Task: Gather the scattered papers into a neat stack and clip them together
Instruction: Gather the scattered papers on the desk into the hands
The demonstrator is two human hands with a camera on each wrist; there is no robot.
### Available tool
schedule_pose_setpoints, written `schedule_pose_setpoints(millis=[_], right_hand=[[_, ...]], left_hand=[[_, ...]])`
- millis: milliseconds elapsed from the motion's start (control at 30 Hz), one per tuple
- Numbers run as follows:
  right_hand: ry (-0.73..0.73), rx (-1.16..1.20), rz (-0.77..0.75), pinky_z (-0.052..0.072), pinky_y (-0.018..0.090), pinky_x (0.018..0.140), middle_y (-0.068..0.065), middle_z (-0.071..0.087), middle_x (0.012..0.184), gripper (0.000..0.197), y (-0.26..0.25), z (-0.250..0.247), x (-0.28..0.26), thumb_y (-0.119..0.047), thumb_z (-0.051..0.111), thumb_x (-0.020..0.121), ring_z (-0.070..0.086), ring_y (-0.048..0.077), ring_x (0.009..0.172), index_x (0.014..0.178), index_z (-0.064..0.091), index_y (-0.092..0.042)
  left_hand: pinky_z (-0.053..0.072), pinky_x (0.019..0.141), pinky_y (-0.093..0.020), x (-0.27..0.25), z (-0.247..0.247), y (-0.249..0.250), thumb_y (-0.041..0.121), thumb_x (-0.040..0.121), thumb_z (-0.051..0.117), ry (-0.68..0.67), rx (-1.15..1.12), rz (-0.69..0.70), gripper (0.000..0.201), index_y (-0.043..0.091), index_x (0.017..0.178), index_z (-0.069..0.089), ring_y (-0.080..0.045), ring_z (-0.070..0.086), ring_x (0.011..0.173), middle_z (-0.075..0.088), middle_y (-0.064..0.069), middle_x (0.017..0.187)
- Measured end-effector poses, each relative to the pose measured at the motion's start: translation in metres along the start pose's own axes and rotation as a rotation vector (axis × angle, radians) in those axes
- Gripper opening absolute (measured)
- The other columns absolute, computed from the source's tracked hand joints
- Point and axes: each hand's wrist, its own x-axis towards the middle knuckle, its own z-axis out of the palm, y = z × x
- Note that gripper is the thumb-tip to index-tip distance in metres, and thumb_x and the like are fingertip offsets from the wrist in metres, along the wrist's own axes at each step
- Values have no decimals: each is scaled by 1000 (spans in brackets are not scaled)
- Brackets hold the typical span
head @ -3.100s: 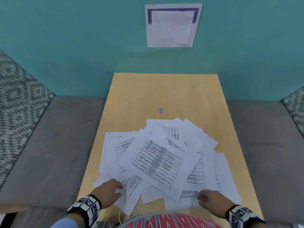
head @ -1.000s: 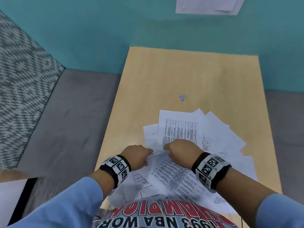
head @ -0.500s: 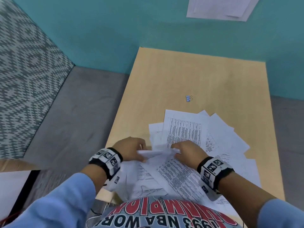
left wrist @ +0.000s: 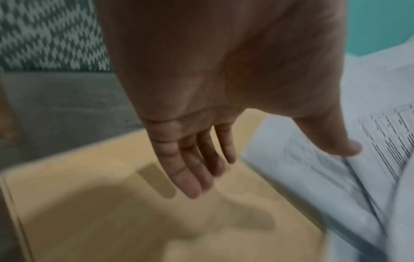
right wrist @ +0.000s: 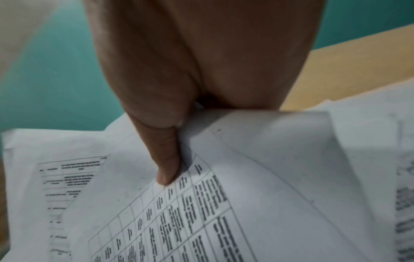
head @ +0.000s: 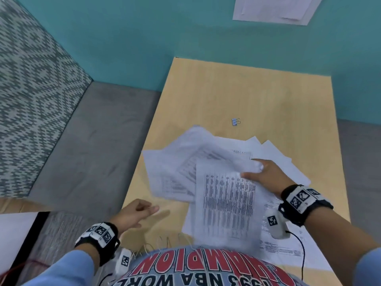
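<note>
1. Currently, right hand (head: 266,176) pinches several papers (head: 222,199), raised above the table (head: 257,96).
2. Left hand (head: 134,213) hangs relaxed, empty, beside them.
3. Binder clip (head: 235,121) lies apart, beyond the pile.

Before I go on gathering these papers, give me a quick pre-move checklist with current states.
1. Right hand grips the lifted sheets: ok.
2. Left hand free, holding nothing: ok.
3. Sheets squared into a neat stack: not ok, they fan at different angles.
4. Loose papers still flat on the table: not ok.
5. Binder clip unobstructed on bare table beyond the papers: ok.
6. Every sheet accounted for: cannot tell, the shirt hides the table's near edge.
</note>
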Motion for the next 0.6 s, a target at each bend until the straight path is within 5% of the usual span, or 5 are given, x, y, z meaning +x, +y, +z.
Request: schedule_pose_setpoints(millis=[100,233,333,433,600], right_hand=[[44,177,12,56,21,83,-13,83,95,34,5,-7,-3,-16,90,78,77,3,95,108,76,-23],[20,355,66,53,11,71,-12,82,80,21,8,-7,-18,1,81,83,77,4,91,94,70,-14],[-37,468,91,59,36,94,10,79,117,37,13,-8,-25,0,81,84,73,27,117,120,71,-5],[-64,519,111,52,58,105,19,76,121,45,14,-13,-34,-2,83,83,72,36,116,126,69,-3],[12,495,-22,50,52,109,10,77,125,57,10,-34,-48,-11,90,77,71,30,119,130,68,-13]], left_hand=[[60,93,-35,-7,17,12,89,45,82,-110,-73,24,106,26,128,65,-15,71,118,72,5,133],[55,109,-41,-18,45,57,78,63,84,-166,-236,151,94,27,138,61,-14,71,125,73,4,137],[51,112,-41,-23,65,102,53,83,78,-183,-344,221,63,18,134,67,-20,70,127,78,2,131],[41,121,-52,-18,76,128,60,70,92,-129,-369,279,78,31,138,67,-23,62,138,71,4,142],[40,118,-39,-27,88,162,39,69,97,-54,-339,398,75,22,135,68,-14,63,133,72,3,139]])
